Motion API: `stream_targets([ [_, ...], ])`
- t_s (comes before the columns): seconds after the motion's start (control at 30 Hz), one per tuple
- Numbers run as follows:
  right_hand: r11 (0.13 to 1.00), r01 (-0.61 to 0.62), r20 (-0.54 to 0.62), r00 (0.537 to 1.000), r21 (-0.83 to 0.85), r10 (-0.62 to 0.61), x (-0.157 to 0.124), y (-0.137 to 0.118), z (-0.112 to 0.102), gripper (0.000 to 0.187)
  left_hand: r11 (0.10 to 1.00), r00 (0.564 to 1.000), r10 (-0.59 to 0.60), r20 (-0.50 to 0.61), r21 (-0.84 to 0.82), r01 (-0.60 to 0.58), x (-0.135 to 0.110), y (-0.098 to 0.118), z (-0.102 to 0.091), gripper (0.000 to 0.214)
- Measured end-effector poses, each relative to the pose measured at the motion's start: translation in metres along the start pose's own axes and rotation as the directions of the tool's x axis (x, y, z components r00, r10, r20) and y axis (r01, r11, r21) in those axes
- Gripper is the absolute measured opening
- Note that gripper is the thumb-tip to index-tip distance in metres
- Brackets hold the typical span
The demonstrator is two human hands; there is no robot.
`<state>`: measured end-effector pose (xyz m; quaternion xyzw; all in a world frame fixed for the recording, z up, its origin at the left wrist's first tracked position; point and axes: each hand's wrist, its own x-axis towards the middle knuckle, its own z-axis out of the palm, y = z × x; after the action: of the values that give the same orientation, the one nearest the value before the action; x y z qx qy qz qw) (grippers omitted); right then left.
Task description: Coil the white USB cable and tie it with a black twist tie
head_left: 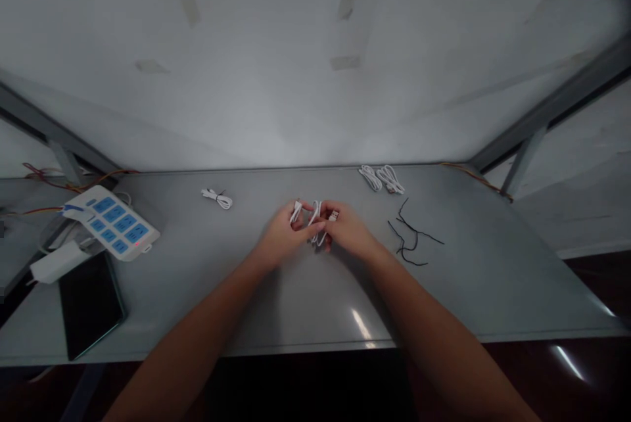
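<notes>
The left hand (282, 233) and right hand (349, 228) are holding the cable (316, 210) between them over the tabletop (493, 284); each grip is pinching part of it, probably to stop its loops springing apart. Black ties (417, 232) are lying rightward, seemingly for easy reach.

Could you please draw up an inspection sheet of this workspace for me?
Surface: grey tabletop, glare near the front edge.
Job's things: looped white cable between the hands.
Clutter: dark-screened device beside power strip; thin black strands at right.
Hands: left hand and right hand both hold the looped white cable.
Cables: tied cable at left; two coiled cables at back right; coloured wires at back left.
Surroundings: pale wall with tape patches.
</notes>
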<state>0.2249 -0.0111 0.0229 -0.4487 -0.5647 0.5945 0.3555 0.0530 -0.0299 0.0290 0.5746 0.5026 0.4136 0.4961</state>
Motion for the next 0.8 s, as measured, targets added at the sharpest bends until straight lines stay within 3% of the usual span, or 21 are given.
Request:
stream_targets([
  [0.1,1.000,-0.003,0.039,0.999,0.029,0.002,0.000,-0.003,-0.003,0.028,1.000,1.000,0.009,-0.027,-0.006,-0.009,-0.001,0.002,-0.003,0.034],
  [0.3,0.981,-0.054,0.010,0.999,0.187,0.053,-0.001,-0.011,-0.009,0.036,0.963,0.990,-0.058,-0.126,-0.269,0.022,0.007,-0.011,-0.009,0.046],
  [0.47,0.968,-0.073,0.023,0.997,0.239,0.069,-0.001,-0.012,-0.011,0.034,0.938,0.947,-0.166,-0.277,-0.341,0.065,0.013,-0.018,-0.010,0.044],
  [0.6,0.979,-0.045,0.029,0.999,0.201,0.040,0.000,-0.011,-0.011,0.037,0.918,0.949,-0.241,-0.205,-0.366,0.154,0.013,-0.017,-0.008,0.042],
  [0.8,0.995,-0.008,-0.046,0.999,0.100,0.013,0.001,-0.010,-0.016,0.040,0.869,0.966,-0.173,-0.192,-0.491,0.058,0.016,-0.016,-0.010,0.046],
])
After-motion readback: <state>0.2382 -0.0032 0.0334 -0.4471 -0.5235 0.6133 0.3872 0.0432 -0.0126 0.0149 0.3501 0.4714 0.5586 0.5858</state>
